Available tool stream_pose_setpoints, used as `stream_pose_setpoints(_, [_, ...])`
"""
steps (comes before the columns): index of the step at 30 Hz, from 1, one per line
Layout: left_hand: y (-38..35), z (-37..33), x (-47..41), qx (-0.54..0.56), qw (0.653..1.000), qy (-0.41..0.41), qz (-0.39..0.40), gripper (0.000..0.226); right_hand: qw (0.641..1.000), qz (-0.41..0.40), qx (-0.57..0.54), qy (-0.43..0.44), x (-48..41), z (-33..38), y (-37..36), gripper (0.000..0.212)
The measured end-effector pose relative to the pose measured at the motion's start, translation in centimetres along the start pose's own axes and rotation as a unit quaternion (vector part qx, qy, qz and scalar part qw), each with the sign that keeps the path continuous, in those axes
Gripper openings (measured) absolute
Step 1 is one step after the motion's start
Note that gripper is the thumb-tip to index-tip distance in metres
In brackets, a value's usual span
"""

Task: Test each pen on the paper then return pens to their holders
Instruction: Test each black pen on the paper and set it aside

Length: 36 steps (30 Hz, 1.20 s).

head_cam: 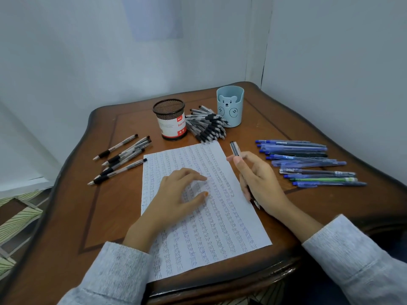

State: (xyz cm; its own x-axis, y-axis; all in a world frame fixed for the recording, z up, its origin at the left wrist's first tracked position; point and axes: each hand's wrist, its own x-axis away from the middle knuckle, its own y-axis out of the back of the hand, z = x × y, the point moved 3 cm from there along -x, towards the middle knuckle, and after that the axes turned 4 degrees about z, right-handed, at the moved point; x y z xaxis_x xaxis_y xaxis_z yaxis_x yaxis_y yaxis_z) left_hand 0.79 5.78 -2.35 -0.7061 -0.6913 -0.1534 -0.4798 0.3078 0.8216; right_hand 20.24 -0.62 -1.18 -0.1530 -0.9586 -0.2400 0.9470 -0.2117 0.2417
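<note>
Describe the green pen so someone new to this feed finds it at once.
Start at the sheet of paper on the wooden table, then look right to the row of pens. The green pen is second from the near end, the only green barrel among blue and dark ones.

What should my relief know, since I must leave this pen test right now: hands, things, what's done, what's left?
Left grip: open, resting on the paper, which is covered in rows of marks.
Right grip: holds one pen, tip down by the paper's right edge.
Black pens: a pile between the mesh holder and the bear holder, a few more left of the paper. Blue pens: a row on the right.
Done: much testing, judging by the marks; which pens is unclear.
Left: no pen shows in either holder, so all need returning.
</note>
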Motion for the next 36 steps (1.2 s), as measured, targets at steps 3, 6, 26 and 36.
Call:
stream_pose_setpoints(3, [0.0,0.1,0.0,-0.007,1.0,0.001,-0.001,0.046,0.999,-0.006,-0.032,-0.013,0.1,-0.1,0.1,0.033])
stream_pose_setpoints(6, [0.1,0.1,0.0,-0.012,1.0,0.008,-0.006,0.04,1.0,0.0,-0.01,-0.012,0.1,0.1,0.0,0.031])
stream_pose_setpoints(26, [1.6,1.6,-0.5,-0.063,0.993,0.098,-0.006,0.033,0.992,0.049,0.108,-0.039,-5.7,1.3,1.4,0.027])
stream_pose_setpoints(36, [1.8,1.7,-0.8,-0.067,0.993,0.101,0.002,0.038,0.936,-0.117,0.328,0.043,-16.5,2.7,0.7,0.023])
